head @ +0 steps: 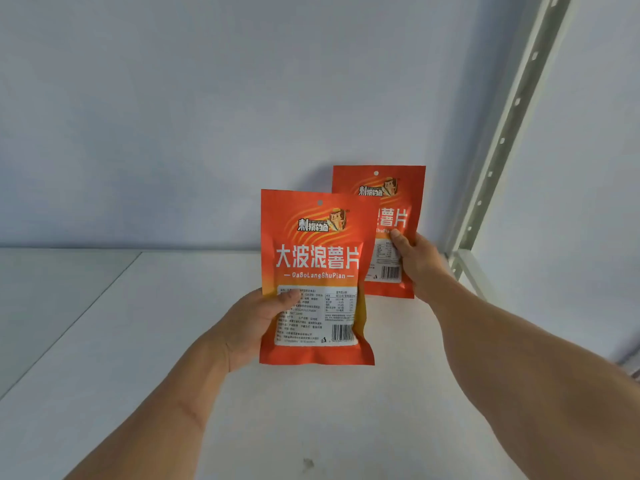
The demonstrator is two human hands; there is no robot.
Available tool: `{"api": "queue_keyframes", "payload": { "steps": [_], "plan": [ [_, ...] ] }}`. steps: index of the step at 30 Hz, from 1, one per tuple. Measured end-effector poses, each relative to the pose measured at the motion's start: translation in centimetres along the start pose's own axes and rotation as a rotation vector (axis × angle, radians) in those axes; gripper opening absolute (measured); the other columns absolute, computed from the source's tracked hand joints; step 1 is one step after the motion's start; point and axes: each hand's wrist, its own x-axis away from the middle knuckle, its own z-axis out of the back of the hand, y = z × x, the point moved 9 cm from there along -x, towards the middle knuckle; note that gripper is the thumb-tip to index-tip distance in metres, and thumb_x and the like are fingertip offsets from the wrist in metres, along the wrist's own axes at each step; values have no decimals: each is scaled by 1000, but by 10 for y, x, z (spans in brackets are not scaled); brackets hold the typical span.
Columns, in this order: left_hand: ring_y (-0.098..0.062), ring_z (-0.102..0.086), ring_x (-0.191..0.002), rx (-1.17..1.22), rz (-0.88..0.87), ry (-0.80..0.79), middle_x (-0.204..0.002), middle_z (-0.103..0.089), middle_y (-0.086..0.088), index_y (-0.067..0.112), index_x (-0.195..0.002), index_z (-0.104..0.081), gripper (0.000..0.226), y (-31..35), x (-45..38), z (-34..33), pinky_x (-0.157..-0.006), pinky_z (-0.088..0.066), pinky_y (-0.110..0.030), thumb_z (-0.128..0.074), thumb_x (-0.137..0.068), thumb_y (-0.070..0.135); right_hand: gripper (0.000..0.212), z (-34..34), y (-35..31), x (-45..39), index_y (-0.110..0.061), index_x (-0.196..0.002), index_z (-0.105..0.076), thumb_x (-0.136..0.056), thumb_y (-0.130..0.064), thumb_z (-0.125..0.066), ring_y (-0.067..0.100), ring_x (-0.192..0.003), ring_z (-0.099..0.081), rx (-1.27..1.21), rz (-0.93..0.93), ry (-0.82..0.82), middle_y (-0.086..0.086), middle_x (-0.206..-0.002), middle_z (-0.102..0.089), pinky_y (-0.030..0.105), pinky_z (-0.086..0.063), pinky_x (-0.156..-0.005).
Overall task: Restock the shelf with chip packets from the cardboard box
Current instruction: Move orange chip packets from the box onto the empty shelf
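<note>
Head view, left hand [247, 329] gripping an upright orange chip packet [317, 268] above the white shelf [145, 341], right hand [420, 268] pinching a second packet [394, 202] farther back near the wall [242, 98], beside a slotted upright [502, 140].

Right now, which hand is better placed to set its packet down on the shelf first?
Right hand, probably. Its packet is upright, deep near the back wall by the corner upright. The left hand holds its packet nearer the camera, overlapping the other.
</note>
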Motion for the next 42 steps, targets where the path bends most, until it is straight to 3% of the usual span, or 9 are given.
{"api": "queue_keyframes", "payload": {
  "steps": [4, 15, 20, 25, 28, 32, 37, 42],
  "plan": [
    [-33, -71, -110, -1, 29, -13, -121, -73, -12, 16, -126, -66, 34, 2, -43, 2, -93, -56, -51, -62, -93, 23, 36, -2, 5, -38, -31, -117, -60, -92, -56, -59, 24, -86, -77, -70, 2, -5, -3, -103, -77, 51, -61, -83],
    [-35, -71, -110, -32, 48, -1, -120, -74, -13, 15, -125, -67, 37, 2, -106, 7, -99, -52, -56, -65, -90, 26, 39, -6, 15, -87, -30, -119, -60, -92, -58, -57, 16, -80, -77, -21, -12, 5, -8, -99, -77, 41, -63, -79],
    [-34, -70, -112, -54, 47, -18, -119, -74, -11, 15, -124, -68, 38, 4, -125, -12, -101, -51, -55, -68, -88, 26, 47, 6, 12, -78, -25, -119, -59, -90, -62, -57, 21, -86, -76, -52, -35, 12, -4, -103, -76, 45, -62, -82],
    [-29, -72, -109, -72, 21, -3, -118, -75, -9, 15, -123, -69, 30, 6, -143, -45, -99, -54, -52, -69, -94, 21, 56, 32, 18, -48, -24, -119, -58, -90, -71, -45, 14, -96, -69, -33, -34, 111, -5, -113, -70, 39, -57, -89],
    [-28, -73, -107, -98, -30, 64, -113, -77, -6, 17, -119, -72, 26, 5, -156, -52, -97, -55, -51, -71, -93, 22, 61, 37, 30, -25, -17, -128, -58, -91, -65, -52, 12, -97, -67, 105, 15, 140, -1, -119, -69, 27, -54, -79],
    [-25, -75, -100, -149, -80, 157, -103, -79, 1, 27, -101, -76, 14, 1, -171, -50, -96, -57, -52, -78, -87, 32, 83, 26, 39, -5, -16, -150, -40, -84, -55, -72, 24, -123, -59, 285, -10, 70, 3, -144, -54, 41, -52, -101],
    [-18, -74, -97, -198, -156, 219, -101, -78, 5, 30, -95, -73, 5, 5, -182, -51, -92, -59, -46, -75, -90, 32, 73, 23, 34, -3, -16, -146, -45, -85, -42, -76, 23, -124, -57, 449, 28, 74, 3, -142, -55, 35, -48, -97],
    [-16, -75, -95, -251, -200, 215, -99, -78, 7, 31, -96, -73, 7, 5, -197, -52, -92, -60, -44, -76, -90, 31, 67, 21, 43, -12, -22, -143, -48, -86, -46, -74, 20, -120, -59, 533, 58, 136, -2, -135, -56, 41, -53, -100]
  ]
}}
